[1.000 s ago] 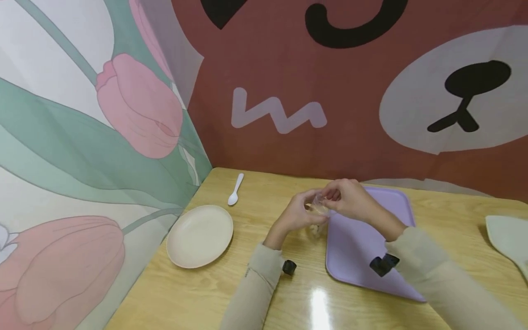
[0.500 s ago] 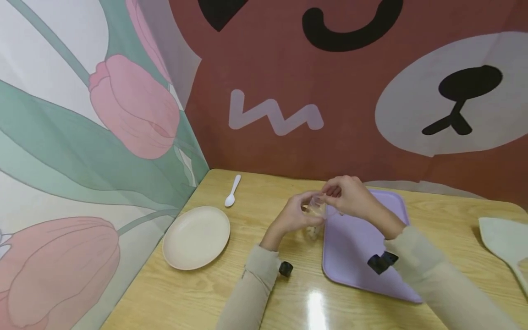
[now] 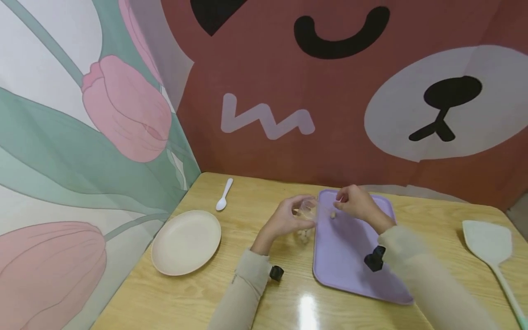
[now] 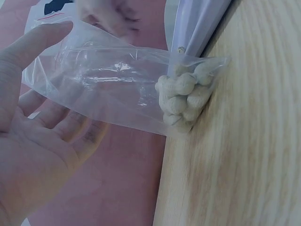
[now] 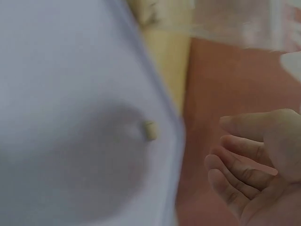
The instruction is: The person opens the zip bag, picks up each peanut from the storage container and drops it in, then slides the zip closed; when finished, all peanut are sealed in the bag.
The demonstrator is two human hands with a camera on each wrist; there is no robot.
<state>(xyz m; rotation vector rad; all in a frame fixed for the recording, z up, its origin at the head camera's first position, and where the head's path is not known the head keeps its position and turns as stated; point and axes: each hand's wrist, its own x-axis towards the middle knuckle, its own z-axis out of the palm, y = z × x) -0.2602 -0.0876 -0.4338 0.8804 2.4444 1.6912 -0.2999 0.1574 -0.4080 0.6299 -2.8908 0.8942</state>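
A clear plastic bag (image 4: pixel 108 70) hangs from my left hand (image 4: pixel 42 141), its mouth spread between thumb and fingers. Several unshelled peanuts (image 4: pixel 183 96) fill its bottom corner, low over the wooden table beside the purple tray. In the head view my left hand (image 3: pixel 286 217) is at the tray's left edge. My right hand (image 3: pixel 356 201) is above the far part of the purple tray (image 3: pixel 342 256), apart from the bag. Nothing shows between its loosely bent fingers (image 5: pixel 235 172) in the right wrist view. One peanut (image 3: pixel 332 214) lies on the tray near its far left corner.
A cream plate (image 3: pixel 185 243) stands at the left of the table, with a white spoon (image 3: pixel 224 195) beyond it. To the right of the tray lies a pale spatula (image 3: pixel 488 240). Printed cloths (image 3: pixel 264 160) hang behind and to the left of the table.
My right hand has moved right, from the bag's mouth to above the tray, and its fingers have loosened. A peanut now shows plainly on the tray. My left hand keeps the bag.
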